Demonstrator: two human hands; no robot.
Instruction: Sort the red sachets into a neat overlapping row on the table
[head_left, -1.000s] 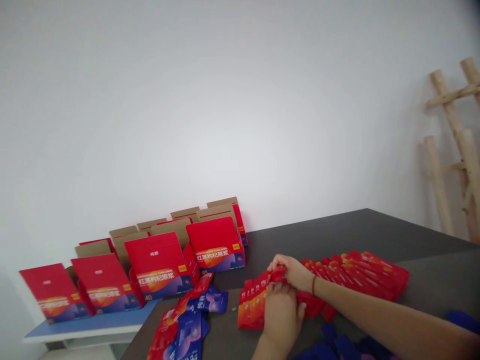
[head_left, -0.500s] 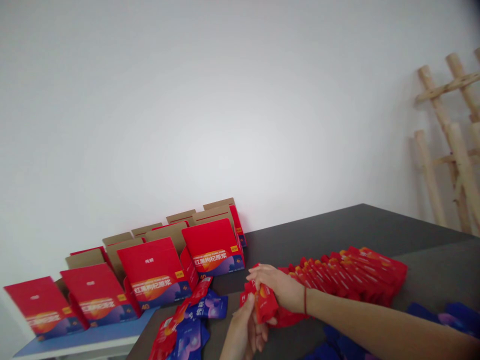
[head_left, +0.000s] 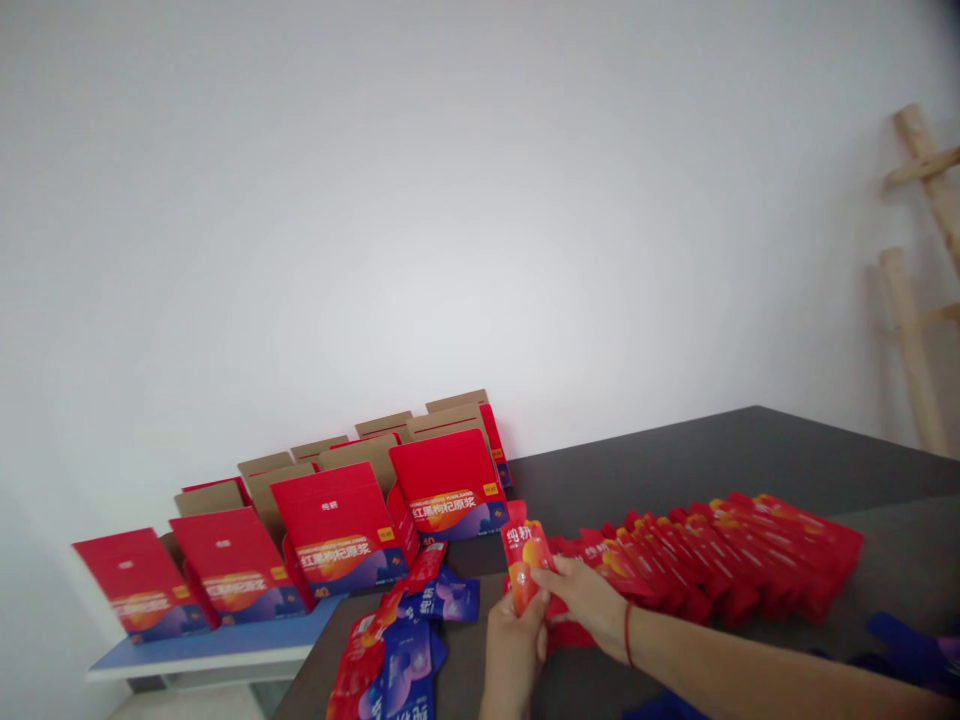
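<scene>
A red sachet (head_left: 526,555) with an orange print and white lettering stands upright between my hands, its front towards me. My left hand (head_left: 512,640) grips its lower end, thumb on the front. From the right, my right hand (head_left: 589,602), with a red cord at the wrist, pinches its edge; some of those fingers are hidden. Another red sachet partly shows behind it. A long overlapping row of red sachets (head_left: 720,555) lies on the table just right of my hands. To their left is a pile of red sachets (head_left: 356,655) and blue sachets (head_left: 409,660).
Open red cartons (head_left: 334,525) stand in rows at the left, some on a blue-topped bench (head_left: 270,632). The dark table (head_left: 637,460) runs back to a white wall. More blue sachets (head_left: 907,650) lie at the lower right. A wooden pole rack (head_left: 919,350) leans at the right.
The red sachet has been turned upright with its printed front showing. My right hand has slid from over its top to its right edge. The view has swung slightly left.
</scene>
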